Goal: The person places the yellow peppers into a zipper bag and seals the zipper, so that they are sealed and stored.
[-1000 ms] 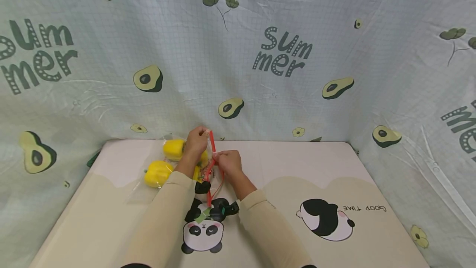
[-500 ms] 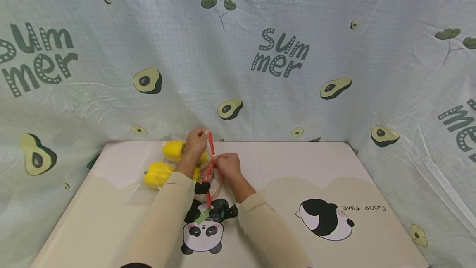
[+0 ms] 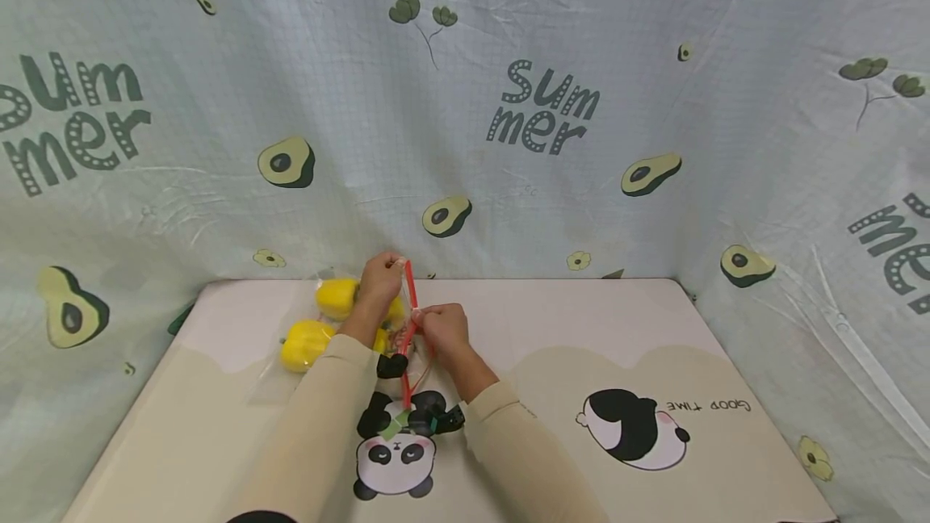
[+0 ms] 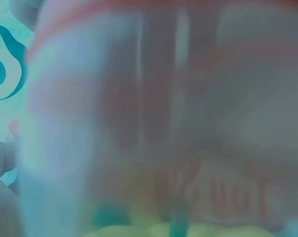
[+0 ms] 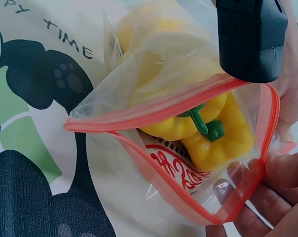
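Note:
A clear zip bag with a red seal strip (image 5: 154, 111) lies on the table, its mouth parted towards me. Yellow bell peppers (image 5: 223, 133) and a piece with red lettering (image 5: 178, 168) show inside it. My left hand (image 3: 380, 277) pinches the far end of the red strip. Nearer to me, my right hand (image 3: 445, 328) pinches the strip between thumb and fingers; in the right wrist view its fingertips show through the plastic. Blurred plastic fills most of the left wrist view, hiding the left fingers' hold there.
The table mat (image 3: 552, 426) is printed with pandas. A patterned curtain (image 3: 552, 208) hangs behind the table's back edge. A black wrist-worn device (image 5: 250, 42) reaches over the bag in the right wrist view.
My right hand has shifted slightly nearer to me, holding the red strip. The left hand stays almost in place, and the head view has tilted a little upward.

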`<act>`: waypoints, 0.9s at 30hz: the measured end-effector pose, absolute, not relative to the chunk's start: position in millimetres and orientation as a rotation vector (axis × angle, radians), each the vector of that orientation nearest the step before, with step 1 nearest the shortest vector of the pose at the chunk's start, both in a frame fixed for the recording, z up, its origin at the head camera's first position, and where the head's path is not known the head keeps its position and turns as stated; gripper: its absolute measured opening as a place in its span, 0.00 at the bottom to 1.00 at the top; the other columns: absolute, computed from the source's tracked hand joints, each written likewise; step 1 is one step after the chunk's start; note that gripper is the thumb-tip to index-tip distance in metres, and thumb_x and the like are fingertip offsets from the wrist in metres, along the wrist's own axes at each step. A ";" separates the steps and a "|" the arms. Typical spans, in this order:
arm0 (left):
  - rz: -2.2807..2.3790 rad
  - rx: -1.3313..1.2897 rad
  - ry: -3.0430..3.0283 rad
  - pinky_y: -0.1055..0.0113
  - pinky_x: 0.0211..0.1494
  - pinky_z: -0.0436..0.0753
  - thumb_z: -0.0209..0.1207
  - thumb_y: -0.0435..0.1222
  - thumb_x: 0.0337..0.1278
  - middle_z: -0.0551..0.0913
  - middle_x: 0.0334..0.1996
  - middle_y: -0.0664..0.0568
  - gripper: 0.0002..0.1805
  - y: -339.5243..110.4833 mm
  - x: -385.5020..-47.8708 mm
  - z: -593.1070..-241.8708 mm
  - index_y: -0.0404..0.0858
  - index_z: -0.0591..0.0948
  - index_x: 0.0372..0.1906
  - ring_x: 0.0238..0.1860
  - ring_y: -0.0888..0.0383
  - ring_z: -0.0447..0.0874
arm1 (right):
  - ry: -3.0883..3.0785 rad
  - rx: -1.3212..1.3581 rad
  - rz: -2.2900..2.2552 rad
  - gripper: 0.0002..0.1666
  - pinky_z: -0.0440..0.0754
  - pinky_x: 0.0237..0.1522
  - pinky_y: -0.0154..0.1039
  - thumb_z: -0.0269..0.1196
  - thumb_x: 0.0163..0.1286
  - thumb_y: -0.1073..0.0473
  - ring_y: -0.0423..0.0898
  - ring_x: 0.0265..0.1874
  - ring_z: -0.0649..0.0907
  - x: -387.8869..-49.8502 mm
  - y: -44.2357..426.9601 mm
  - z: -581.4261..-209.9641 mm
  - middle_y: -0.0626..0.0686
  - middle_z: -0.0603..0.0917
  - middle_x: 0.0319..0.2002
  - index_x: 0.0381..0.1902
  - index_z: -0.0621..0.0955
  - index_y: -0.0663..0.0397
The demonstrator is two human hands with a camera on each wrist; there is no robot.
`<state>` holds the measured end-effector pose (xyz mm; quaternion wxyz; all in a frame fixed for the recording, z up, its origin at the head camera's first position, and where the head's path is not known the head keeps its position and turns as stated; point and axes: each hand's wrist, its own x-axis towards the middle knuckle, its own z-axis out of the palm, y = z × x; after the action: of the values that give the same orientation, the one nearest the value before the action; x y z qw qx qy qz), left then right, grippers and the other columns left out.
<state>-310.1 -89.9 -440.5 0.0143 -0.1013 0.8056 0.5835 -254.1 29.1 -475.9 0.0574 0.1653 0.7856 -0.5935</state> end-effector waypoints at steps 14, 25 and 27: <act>1.826 -0.338 2.494 0.63 0.47 0.71 0.46 0.40 0.84 0.74 0.46 0.45 0.15 -90.5 -316.9 -440.9 0.33 0.78 0.50 0.44 0.51 0.70 | 2.395 0.469 -1.802 0.12 0.82 0.37 0.37 0.69 0.68 0.56 0.46 0.35 0.83 -249.4 30.1 -477.4 0.54 0.90 0.35 0.37 0.92 0.60; 1.846 -0.310 2.480 0.61 0.51 0.72 0.46 0.39 0.83 0.75 0.48 0.43 0.15 -92.8 -316.7 -440.0 0.32 0.78 0.51 0.47 0.50 0.70 | 2.389 0.481 -1.782 0.12 0.81 0.36 0.36 0.70 0.67 0.56 0.47 0.34 0.83 -245.8 29.6 -481.3 0.54 0.89 0.35 0.37 0.92 0.60; 1.825 -0.299 2.482 0.60 0.53 0.73 0.46 0.39 0.83 0.76 0.50 0.42 0.15 -93.9 -317.3 -440.3 0.32 0.78 0.53 0.48 0.49 0.71 | 2.378 0.465 -1.782 0.12 0.80 0.34 0.34 0.69 0.68 0.56 0.46 0.34 0.82 -245.5 31.0 -482.0 0.54 0.88 0.35 0.37 0.91 0.60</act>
<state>-317.3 -93.9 -440.3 0.0231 -0.0965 0.8018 0.5893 -245.5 31.0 -482.0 0.0671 0.1542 0.7889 -0.5911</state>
